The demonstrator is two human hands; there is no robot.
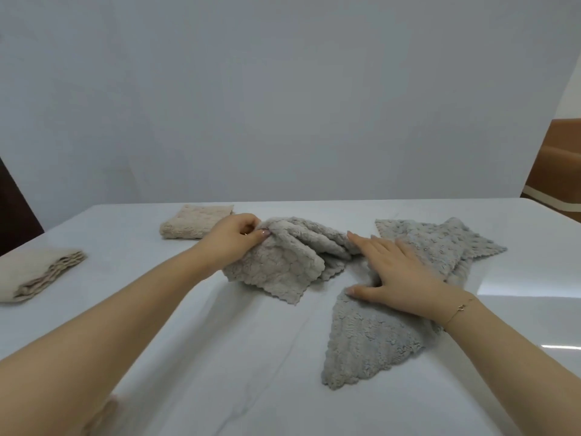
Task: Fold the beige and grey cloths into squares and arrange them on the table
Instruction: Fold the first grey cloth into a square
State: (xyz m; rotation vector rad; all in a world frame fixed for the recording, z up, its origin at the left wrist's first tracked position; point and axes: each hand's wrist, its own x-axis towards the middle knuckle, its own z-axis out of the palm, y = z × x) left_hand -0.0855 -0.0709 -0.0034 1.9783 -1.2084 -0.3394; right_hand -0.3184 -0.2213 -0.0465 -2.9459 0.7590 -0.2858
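A person leans both bare forearms over a white table (195, 357) that fills the near part of the view, with a plain pale wall behind it.

The left hand (234, 239) reaches to the middle of the table and pinches the far left edge of a bunched grey cloth (283, 262), thumb and curled fingers closed on the fabric. That cloth is partly doubled over; its scalloped edge hangs toward the near side and its rumpled folds run to the right under the other hand.

The right hand (397, 275) lies flat with its fingers straight and spread, the palm pressing down on grey fabric, the thumb stretched to the left onto the upper edge of a second grey cloth (367, 341). This cloth spreads out flat toward the near side in a rough triangle. A thin gold bracelet (460, 308) circles the right wrist.

To the far right of the right hand, a third grey cloth (446, 243) with a bumpy surface lies flat and unfolded, its corner pointing right. The three grey cloths touch or overlap around the right hand; where one ends and the next begins there cannot be told.

Two beige cloths are already folded. One folded beige cloth (193, 223) sits at the far side, just left of the left hand. The other beige cloth (37, 273) rests at the left edge of the table, well apart from the rest.
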